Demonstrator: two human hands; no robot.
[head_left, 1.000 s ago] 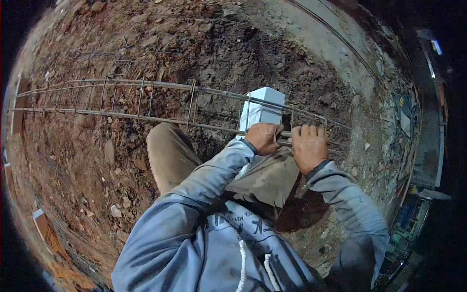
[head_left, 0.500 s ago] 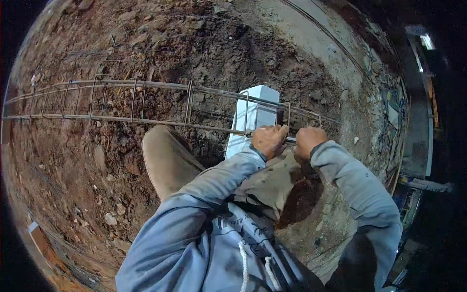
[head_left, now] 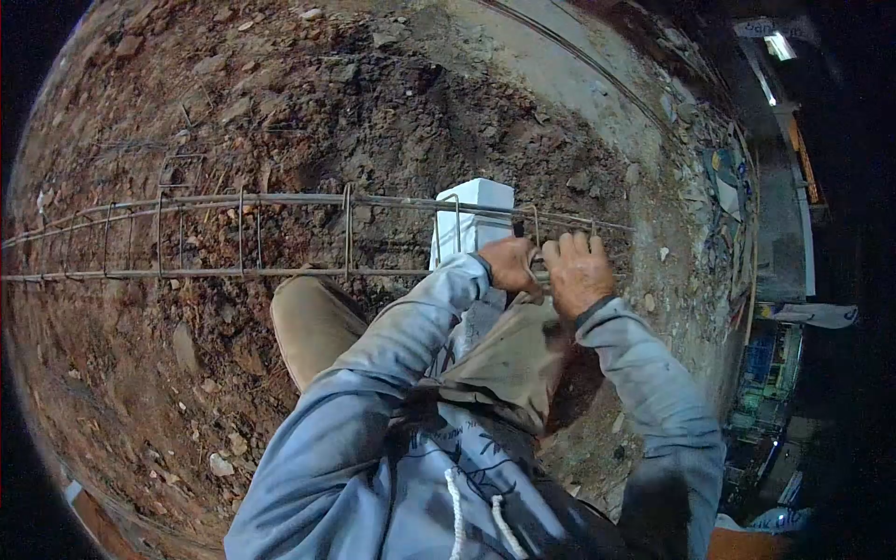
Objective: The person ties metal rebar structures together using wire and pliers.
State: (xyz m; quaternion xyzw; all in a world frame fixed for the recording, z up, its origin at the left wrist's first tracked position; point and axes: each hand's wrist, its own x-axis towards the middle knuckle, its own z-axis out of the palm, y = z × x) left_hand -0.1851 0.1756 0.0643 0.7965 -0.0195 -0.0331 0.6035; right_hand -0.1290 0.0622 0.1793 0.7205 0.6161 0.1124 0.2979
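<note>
Toward three o'clock, the left hand (head_left: 511, 264) and right hand (head_left: 581, 276) are gripping a rebar cage (head_left: 348, 233).
The left is holding the near bar in a fist; just beside it, the right is clasping the bar with bent fingers. The cage is stretching from nine o'clock, crossing a white block (head_left: 474, 233) at one o'clock.

My bare hands (head_left: 581, 273) show past the dark cuffs (head_left: 597, 315) of a faded blue-grey sweatshirt (head_left: 373, 467), with white braided drawstrings (head_left: 455, 509) and dark chest print (head_left: 490, 446) (some of it lettering), worn over khaki trousers (head_left: 313, 327).
</note>
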